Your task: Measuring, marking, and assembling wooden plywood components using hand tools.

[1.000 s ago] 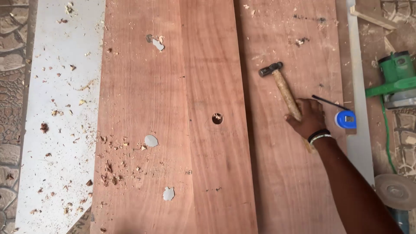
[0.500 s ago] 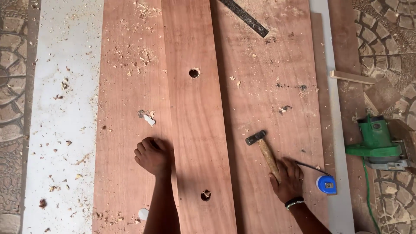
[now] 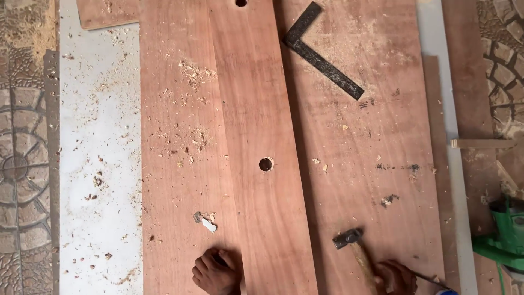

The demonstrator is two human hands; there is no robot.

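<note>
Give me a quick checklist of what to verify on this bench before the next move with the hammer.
1. Right hand gripping the hammer handle: ok.
2. Hammer head resting flat on the wide board: ok.
3. Left hand steadying the narrow plank at its near left edge: ok.
4. Hole in the plank free of chips: cannot tell.
5. Steel square lying apart from both hands: ok.
6. Surface swept of wood chips: not ok.

Both hands, hammer [image 3: 355,248] handle, green saw [image 3: 505,240] cut off by edge
</note>
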